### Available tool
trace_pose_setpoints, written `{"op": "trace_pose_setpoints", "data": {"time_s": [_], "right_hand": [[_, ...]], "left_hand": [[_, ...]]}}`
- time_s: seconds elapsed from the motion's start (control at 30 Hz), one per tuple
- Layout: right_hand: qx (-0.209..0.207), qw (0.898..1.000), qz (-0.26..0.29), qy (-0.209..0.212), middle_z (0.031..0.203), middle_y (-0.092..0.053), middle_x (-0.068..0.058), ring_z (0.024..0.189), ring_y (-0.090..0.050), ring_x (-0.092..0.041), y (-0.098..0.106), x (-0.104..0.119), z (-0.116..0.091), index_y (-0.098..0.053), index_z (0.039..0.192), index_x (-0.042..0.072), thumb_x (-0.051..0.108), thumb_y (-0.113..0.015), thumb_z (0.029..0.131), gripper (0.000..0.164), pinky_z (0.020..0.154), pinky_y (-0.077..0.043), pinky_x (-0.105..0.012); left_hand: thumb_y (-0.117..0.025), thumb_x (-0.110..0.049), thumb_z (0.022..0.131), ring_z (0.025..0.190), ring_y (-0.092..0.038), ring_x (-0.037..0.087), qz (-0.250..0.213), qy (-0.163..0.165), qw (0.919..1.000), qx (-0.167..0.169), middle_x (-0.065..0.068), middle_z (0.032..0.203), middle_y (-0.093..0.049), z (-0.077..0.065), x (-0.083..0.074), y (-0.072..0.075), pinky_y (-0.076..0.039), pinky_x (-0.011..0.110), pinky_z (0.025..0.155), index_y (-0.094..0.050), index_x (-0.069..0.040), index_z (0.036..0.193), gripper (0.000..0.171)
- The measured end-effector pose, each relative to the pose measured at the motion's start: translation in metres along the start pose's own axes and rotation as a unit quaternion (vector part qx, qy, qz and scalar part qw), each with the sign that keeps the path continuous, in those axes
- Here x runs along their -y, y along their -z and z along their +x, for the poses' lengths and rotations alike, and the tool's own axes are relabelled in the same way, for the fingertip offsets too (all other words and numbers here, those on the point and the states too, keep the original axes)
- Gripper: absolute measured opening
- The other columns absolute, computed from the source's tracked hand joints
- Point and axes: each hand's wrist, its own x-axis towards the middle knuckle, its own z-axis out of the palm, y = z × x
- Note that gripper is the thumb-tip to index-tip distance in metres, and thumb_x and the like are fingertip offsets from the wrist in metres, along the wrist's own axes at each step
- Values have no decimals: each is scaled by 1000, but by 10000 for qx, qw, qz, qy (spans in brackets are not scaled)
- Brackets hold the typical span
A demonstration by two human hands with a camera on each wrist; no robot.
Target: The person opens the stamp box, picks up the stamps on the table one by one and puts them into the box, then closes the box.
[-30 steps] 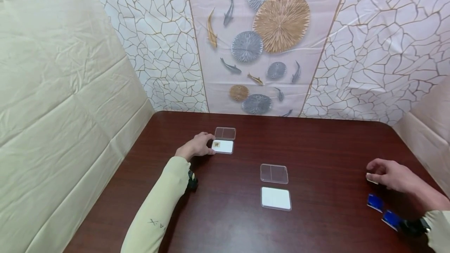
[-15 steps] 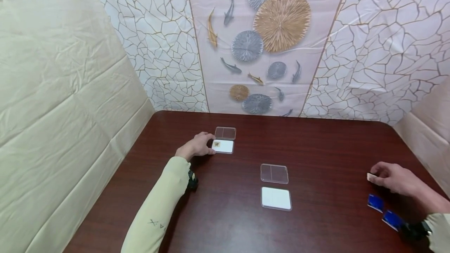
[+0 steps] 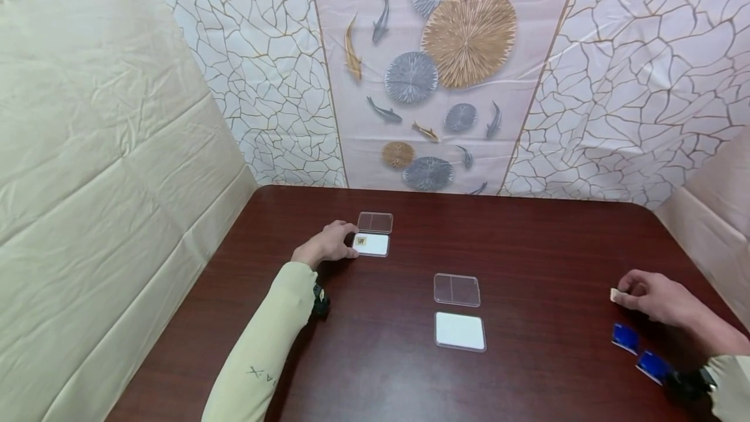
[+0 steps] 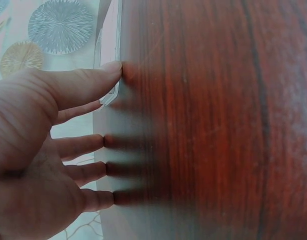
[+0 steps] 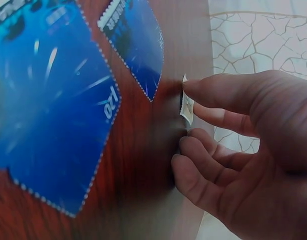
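My left hand (image 3: pixel 331 241) holds a small clear plastic case (image 3: pixel 379 246) by its left end, thumb (image 4: pixel 93 82) on the near edge and forefinger on the far one. Inside the case lies a white card with a small tan stamp (image 3: pixel 361 241) at its left. At the right of the table, my right hand (image 3: pixel 662 298) pinches a pale postage stamp (image 5: pixel 187 107) between thumb and forefinger, its other fingers bent close to the tabletop. Beside that hand lie two blue stamps (image 3: pixel 625 338) with perforated edges, large in the right wrist view.
A clear lid (image 3: pixel 375 222) lies just behind the held case. Nearer the middle of the dark wooden table (image 3: pixel 363 344) are a second case (image 3: pixel 460 331) with a white card and its clear lid (image 3: pixel 457 290). Patterned cloth (image 3: pixel 428 103) hangs behind.
The right hand has taken the pale stamp between thumb and forefinger and shifted slightly toward me; the stamp now shows at the fingertips. The left hand and its case stay put.
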Motion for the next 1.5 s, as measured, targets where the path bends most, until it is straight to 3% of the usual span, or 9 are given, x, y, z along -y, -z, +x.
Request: {"op": "trace_pose_setpoints", "data": {"time_s": [0.37,0.77,1.23,1.5], "right_hand": [[-310,9991,-30,287,74,-59,-1,60,-51,-12,-5,5,-2,-52,92,4,27,-67,93,28,52,-44,-28],[-365,9972,128,639,71,-55,-1,58,-48,-8,-7,18,0,-54,89,4,4,-63,90,9,51,-43,-25],[-433,9938,458,914,68,-52,1,55,-47,-6,-9,41,6,-56,88,3,5,-67,89,11,49,-42,-24],[-490,9932,333,1001,67,-53,1,55,-47,-6,-10,55,13,-57,87,6,7,-68,88,11,49,-41,-24]], "left_hand": [[-72,-27,90,144,-30,37,9,-24,10000,8,18,156,-32,-3,-2,1,-34,51,114,-49,-13,143,59],[-72,-27,90,143,-30,37,65,-56,10000,-5,18,156,-32,0,0,1,-34,51,113,-49,-13,143,59],[-71,-27,91,145,-29,35,22,50,10000,4,16,157,-31,-3,-1,0,-34,51,113,-48,-15,144,58],[-70,-28,91,145,-29,36,26,26,10000,-11,16,157,-31,-3,0,-1,-33,51,114,-48,-15,144,59]]}}
